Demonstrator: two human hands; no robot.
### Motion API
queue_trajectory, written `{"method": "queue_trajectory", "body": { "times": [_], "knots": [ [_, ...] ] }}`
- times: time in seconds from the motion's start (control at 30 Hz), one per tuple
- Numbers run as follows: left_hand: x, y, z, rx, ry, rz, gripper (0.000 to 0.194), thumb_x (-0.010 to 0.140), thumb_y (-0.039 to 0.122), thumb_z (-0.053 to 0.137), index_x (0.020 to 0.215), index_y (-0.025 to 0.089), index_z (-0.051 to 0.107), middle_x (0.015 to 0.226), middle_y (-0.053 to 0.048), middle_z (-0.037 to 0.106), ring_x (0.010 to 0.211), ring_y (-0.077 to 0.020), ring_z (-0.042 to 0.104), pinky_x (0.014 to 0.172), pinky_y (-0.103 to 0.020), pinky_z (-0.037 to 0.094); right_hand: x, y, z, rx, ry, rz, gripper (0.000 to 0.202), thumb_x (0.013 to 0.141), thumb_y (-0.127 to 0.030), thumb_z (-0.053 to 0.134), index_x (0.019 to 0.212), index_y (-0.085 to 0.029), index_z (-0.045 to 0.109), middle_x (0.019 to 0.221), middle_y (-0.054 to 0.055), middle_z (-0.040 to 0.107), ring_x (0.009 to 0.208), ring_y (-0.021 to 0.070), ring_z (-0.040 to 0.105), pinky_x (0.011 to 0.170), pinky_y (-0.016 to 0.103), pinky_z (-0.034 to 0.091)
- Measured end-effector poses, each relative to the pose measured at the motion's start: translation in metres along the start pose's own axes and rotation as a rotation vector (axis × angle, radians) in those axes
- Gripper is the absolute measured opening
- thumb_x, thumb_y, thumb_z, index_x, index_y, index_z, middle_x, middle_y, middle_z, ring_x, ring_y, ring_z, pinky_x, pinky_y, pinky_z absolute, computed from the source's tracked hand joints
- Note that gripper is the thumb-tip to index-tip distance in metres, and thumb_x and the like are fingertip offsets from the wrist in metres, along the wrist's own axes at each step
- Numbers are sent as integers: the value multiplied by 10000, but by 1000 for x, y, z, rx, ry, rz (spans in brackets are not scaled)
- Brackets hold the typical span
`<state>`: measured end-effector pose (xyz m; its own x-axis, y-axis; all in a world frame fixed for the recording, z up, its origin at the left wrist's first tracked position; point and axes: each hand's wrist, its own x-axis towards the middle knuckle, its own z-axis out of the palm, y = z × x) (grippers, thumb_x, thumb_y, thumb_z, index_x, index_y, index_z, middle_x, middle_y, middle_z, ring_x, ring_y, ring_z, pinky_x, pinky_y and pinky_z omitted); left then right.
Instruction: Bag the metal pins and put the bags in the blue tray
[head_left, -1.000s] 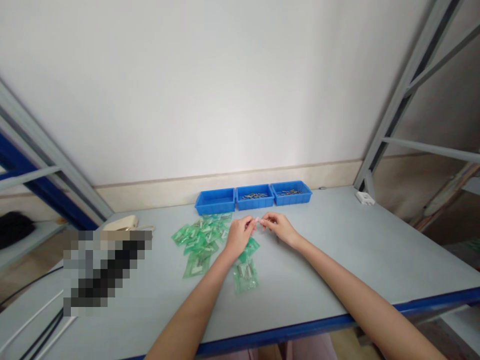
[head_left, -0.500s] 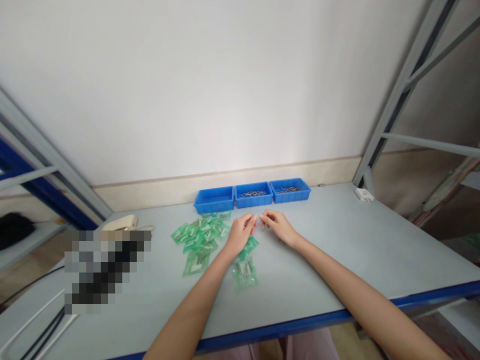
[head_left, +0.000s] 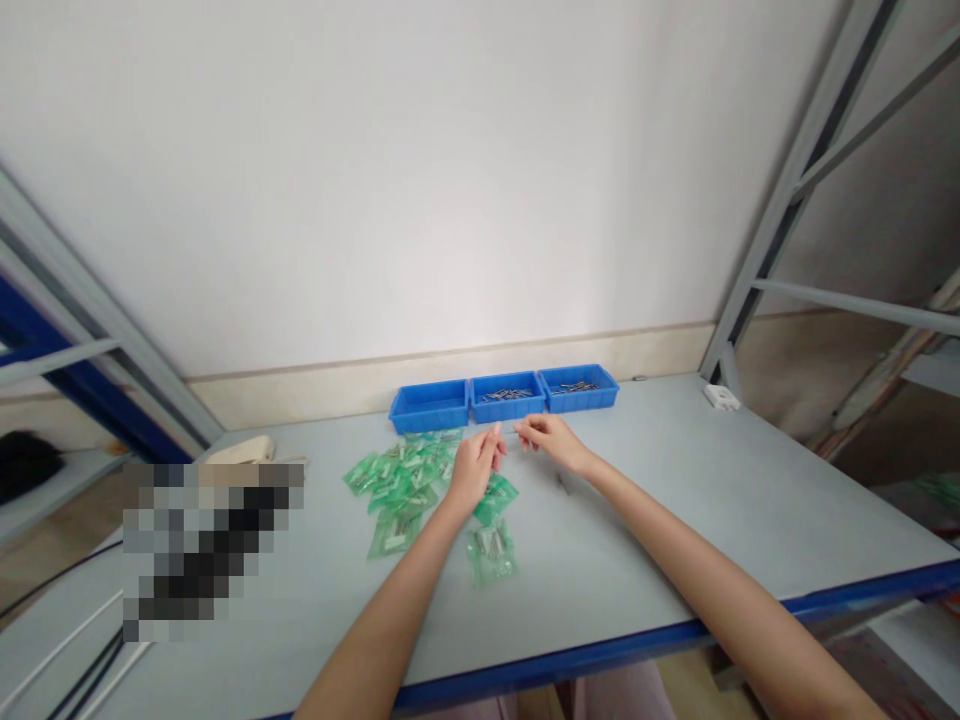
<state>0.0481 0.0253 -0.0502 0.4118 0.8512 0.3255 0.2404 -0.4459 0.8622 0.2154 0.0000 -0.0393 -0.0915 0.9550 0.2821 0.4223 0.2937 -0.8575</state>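
A: Both bare hands meet above the grey, flat-topped table (head_left: 637,560), and where's the thing in hand?

B: Right between the fingertips: a thin, greyish, straight sliver (head_left: 510,433). The right hand (head_left: 555,440) seems to pinch its near end, thumb against fingers. The left hand (head_left: 472,465) has its fingers drawn together, but whether they grip the sliver, I cannot tell!

A: So what's the danger?

B: A slip! Something that slim offers little to pinch, so a loose hold could drop it onto the tabletop. And look below the right wrist: small, dark, slender metal bits (head_left: 562,484) lie loose, where a lowered forearm might sweep them away.

A: The left side looks crowded too.

B: It is. A green, see-through plastic pouch (head_left: 496,498) lies just beside the left wrist, so a careless shift could drag it.

A: Containers, then?

B: Three blue, rectangular plastic trays in a row by the wall. The middle tray (head_left: 508,410) and the right-hand tray (head_left: 583,402) hold slim metal pieces; the left-hand tray (head_left: 431,422) completes the line. Nearer, a heap of green plastic pouches (head_left: 397,470) shows slender pieces inside, plus whitish patches.
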Motion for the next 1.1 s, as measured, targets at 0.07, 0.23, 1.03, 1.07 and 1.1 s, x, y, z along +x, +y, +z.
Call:
{"method": "queue_trajectory", "body": {
  "times": [0.07,0.23,1.03,1.07,1.1],
  "knots": [
    [4,-6,-4,28,46,-13,512,868,538,285,630,161,536,437,29,477,408,-105,443,488,-223,350,25,-4,-5,-84,64,30,372,852,-432,459,610,-165,551,611,9,595,548,120,514,577,230,383],
    [7,-15,-12,99,84,-16,541,872,542,243,637,161,546,429,22,492,397,-106,454,488,-223,357,67,-27,-21,-618,255,125,372,888,-437,427,744,-166,638,732,85,658,711,191,588,705,290,376],
    [-3,0,-4,202,-135,76,345,865,457,349,758,188,536,501,32,529,476,-131,491,527,-232,341,-22,11,-16,-297,-10,-29,141,753,-314,618,764,-191,686,766,20,685,721,168,583,713,281,385],
    [-3,0,-4,202,-145,85,334,865,441,353,739,188,531,502,32,527,479,-131,490,528,-232,341,-18,9,-12,-281,15,-43,144,753,-317,616,760,-191,685,762,19,684,701,164,575,693,274,386],
    [-3,1,-4,204,-149,92,331,867,422,350,712,188,525,499,31,522,480,-131,488,531,-233,341,-14,8,-7,-265,31,-57,145,754,-320,613,757,-193,683,764,17,684,690,159,566,684,269,386]
  ]
}}
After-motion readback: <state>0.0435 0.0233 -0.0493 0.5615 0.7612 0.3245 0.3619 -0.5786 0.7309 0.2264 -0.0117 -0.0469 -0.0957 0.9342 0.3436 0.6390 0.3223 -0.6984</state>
